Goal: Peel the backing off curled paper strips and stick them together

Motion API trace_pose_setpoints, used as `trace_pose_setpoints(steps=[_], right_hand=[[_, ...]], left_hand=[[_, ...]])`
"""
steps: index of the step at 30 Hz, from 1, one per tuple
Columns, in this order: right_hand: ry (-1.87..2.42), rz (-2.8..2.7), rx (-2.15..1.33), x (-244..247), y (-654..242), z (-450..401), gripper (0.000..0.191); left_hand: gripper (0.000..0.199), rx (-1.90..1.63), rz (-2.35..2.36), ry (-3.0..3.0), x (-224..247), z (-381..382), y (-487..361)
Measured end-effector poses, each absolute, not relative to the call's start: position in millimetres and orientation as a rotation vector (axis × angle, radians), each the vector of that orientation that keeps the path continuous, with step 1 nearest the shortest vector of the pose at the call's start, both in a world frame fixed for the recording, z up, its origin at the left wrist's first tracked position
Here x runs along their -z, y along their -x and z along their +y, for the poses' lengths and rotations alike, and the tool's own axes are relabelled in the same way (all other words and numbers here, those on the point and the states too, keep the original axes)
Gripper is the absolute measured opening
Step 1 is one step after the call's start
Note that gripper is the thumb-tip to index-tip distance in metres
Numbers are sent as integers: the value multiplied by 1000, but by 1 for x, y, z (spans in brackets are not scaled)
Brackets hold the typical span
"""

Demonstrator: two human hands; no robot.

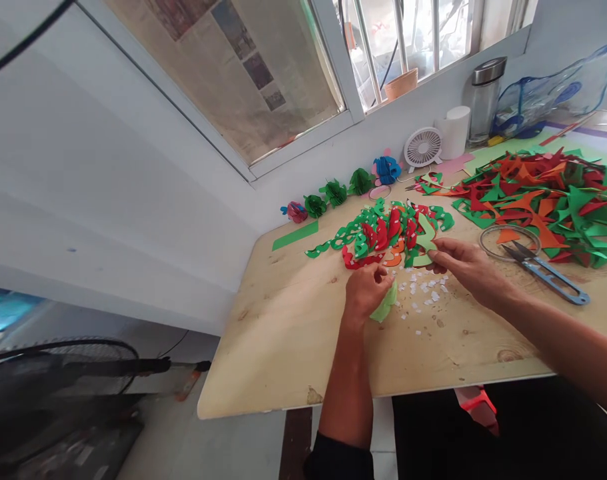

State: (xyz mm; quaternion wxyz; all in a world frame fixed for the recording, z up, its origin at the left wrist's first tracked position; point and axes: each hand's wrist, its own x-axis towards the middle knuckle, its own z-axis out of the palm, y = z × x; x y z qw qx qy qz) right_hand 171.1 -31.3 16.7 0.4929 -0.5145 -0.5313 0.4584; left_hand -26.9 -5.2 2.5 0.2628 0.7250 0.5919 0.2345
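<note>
My right hand (458,263) pinches a pale green wavy paper piece (424,233) by its lower right edge, over the front of a heap of cut shapes. My left hand (368,290) is closed, thumb against fingers, beside another light green piece (384,305) that hangs below its fingers on the right. The red, green and orange cut shapes (380,235) carry small white squares. Between and below my hands, many tiny white paper bits (428,290) lie scattered on the wooden table (273,333).
Scissors (553,273) and a tape ring (493,252) lie to the right, before a large pile of paper scraps (558,200). Along the wall stand folded paper figures (336,192), a small white fan (423,148), a white roll (454,133) and a glass bottle (484,103).
</note>
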Motion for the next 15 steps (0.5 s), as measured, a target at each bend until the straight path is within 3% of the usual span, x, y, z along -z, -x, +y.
trace_pose_setpoints(steps=[6, 15], right_hand=[[1240, -1311, -1112, -15, -172, -31, 32], [1251, -1318, -1125, -13, -171, -31, 33]], left_hand=[[8, -393, 1514, -2081, -4, -7, 35], [12, -432, 1594, -2105, 3, -5, 35]])
